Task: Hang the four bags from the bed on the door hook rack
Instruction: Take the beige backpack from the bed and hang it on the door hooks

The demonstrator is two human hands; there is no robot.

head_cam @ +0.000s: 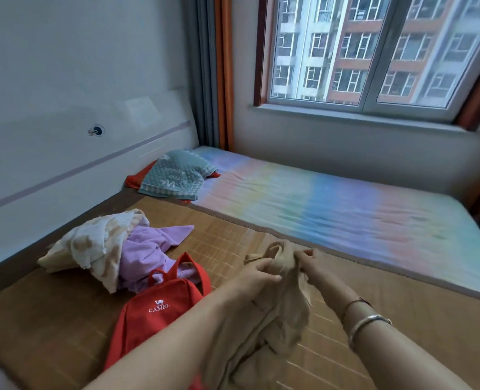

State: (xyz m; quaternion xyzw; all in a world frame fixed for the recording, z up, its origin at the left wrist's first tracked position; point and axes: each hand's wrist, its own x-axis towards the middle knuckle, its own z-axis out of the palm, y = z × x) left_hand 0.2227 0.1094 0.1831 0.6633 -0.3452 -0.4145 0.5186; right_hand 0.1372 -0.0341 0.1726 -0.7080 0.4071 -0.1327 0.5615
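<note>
A beige cloth bag (275, 319) is lifted off the bed in front of me. My left hand (258, 273) grips its bunched top from the left, and my right hand (307, 261) pinches the same top from the right. A red bag (154, 311) with a white camel logo lies flat on the bamboo mat (64, 333), partly behind my left forearm. Further left lies a purple bag (146, 249), and a cream patterned bag (92, 246) rests partly on top of it. No door or hook rack is in view.
A grey-green pillow (177, 175) sits on a red cushion by the white headboard (64, 164). A pastel rainbow sheet (331, 206) covers the far half of the bed. Beyond it are a wall, a large window (373, 52) and curtains (210, 71).
</note>
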